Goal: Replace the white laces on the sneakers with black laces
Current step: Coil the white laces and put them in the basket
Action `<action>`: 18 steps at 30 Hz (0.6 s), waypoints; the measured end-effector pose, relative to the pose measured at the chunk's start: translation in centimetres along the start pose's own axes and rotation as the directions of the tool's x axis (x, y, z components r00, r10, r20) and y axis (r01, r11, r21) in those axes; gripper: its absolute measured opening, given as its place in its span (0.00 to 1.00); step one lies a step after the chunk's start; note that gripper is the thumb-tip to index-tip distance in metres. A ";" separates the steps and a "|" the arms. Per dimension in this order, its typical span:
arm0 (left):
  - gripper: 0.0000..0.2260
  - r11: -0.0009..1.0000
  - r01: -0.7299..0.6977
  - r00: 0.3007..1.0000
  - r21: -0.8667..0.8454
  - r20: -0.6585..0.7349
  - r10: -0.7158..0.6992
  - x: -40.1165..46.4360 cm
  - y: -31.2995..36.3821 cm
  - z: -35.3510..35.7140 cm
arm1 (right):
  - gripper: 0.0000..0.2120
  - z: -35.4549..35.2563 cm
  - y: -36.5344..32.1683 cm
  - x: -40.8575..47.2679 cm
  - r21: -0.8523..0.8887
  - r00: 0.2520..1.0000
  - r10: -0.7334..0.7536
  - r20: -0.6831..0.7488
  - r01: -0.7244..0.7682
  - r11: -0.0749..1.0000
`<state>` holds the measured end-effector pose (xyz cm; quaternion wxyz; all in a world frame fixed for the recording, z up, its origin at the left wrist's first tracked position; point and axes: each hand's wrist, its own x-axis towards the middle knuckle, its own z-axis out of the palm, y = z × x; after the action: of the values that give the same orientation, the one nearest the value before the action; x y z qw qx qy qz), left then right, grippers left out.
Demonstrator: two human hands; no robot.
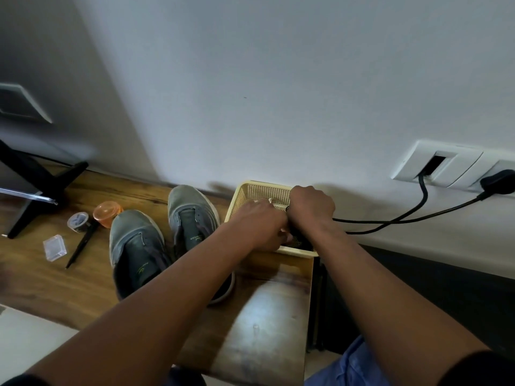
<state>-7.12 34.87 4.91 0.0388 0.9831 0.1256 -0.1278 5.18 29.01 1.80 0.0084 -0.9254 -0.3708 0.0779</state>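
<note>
Both hands are down in a cream mesh basket (pixel 250 192) that sits at the desk's (pixel 83 274) back right corner, right against the wall. The right hand (pixel 311 205) is curled into a fist with something black under it, probably the black laces (pixel 298 240), but I can't tell for sure that it's gripping them. The left hand (pixel 262 222) reaches in beside it, touching it; its fingers are hidden, so no idea if they're pinching anything. A bit of white lace (pixel 263 201) pokes up just behind the left hand.

The two grey sneakers (pixel 167 235) stand side by side mid-desk, just left of the basket, toes toward the wall, eyelets looking bare. Further left: an orange lid (pixel 106 213), a tape roll (pixel 78 220), a black pen (pixel 80 245) and a small clear box (pixel 55 247).
</note>
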 end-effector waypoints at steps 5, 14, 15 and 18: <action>0.19 1.000 -0.018 0.993 0.008 0.115 0.017 0.2 -0.2 0.6 | 0.14 0.5 0.0 0.1 0.044 1.000 -0.007 0.016 0.006 0.999; 0.24 0.999 -0.013 0.976 -0.044 0.218 0.022 -0.5 -0.6 0.9 | 0.10 -2.7 0.8 1.0 0.215 0.999 0.016 -0.051 -0.005 0.977; 0.24 0.999 -0.013 0.976 -0.046 0.218 0.023 -0.6 -0.6 0.8 | 0.08 -3.7 0.9 1.0 0.263 0.997 0.022 -0.070 -0.003 0.965; 0.20 0.995 -0.019 0.982 -0.102 0.183 0.038 -1.2 -0.8 0.4 | 0.04 -6.8 1.1 0.5 0.552 0.987 0.022 -0.161 0.072 0.831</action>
<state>-8.59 35.26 4.78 0.1010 0.9655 0.1136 -0.2114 7.35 28.82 8.35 0.3077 -0.8812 -0.3424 0.1074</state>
